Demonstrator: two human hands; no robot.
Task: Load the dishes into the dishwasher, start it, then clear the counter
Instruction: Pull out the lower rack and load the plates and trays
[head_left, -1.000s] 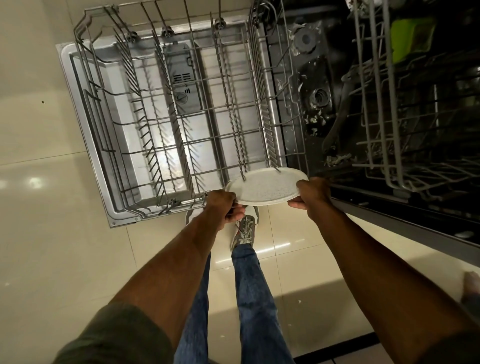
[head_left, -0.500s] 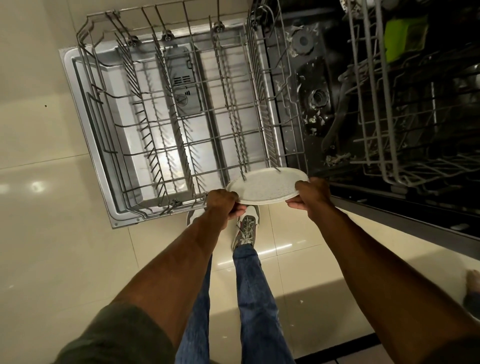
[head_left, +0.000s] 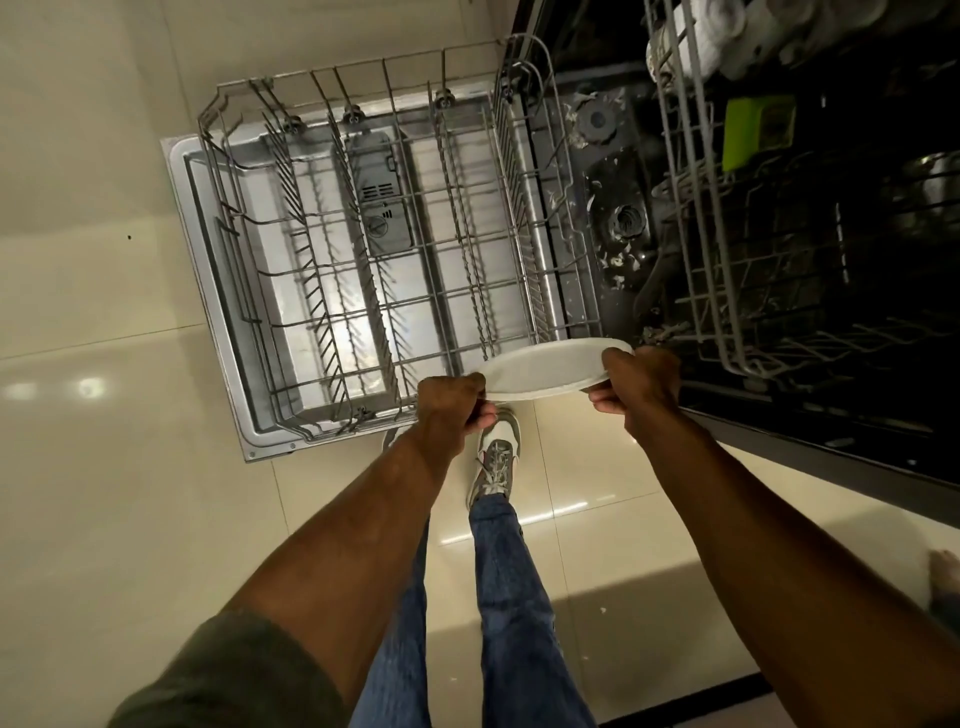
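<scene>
Currently held: a white plate (head_left: 545, 366), gripped by both hands at opposite edges.
Left hand (head_left: 449, 408): fingers curled round the plate's left rim, knuckles on top, fingertips showing beneath.
Right hand (head_left: 641, 384): clamped on the plate's right rim, fingers tucked under the edge.
Plate attitude: close to flat, seen at a shallow angle, top face up.
Just beyond the grip: the near right corner of the lower rack (head_left: 384, 60), pulled out and holding no dishes. Whether the plate touches its wires cannot be told.
Under that rack: the open dishwasher door (head_left: 208, 291), steel inner face up, with the detergent dispenser (head_left: 379, 208) set in it, well ahead of the left hand.
Ahead and right of the right hand: the dark tub floor (head_left: 613, 208), scattered with pale food scraps.
Further right of the grip: the upper rack (head_left: 691, 208), slid out, with a green item (head_left: 756, 130) inside and pale rounded pieces at its far end, too blurred to name.
Directly below the grip: a light shoe (head_left: 496, 452) and blue jeans (head_left: 514, 597) on glossy cream floor tiles (head_left: 104, 467).
</scene>
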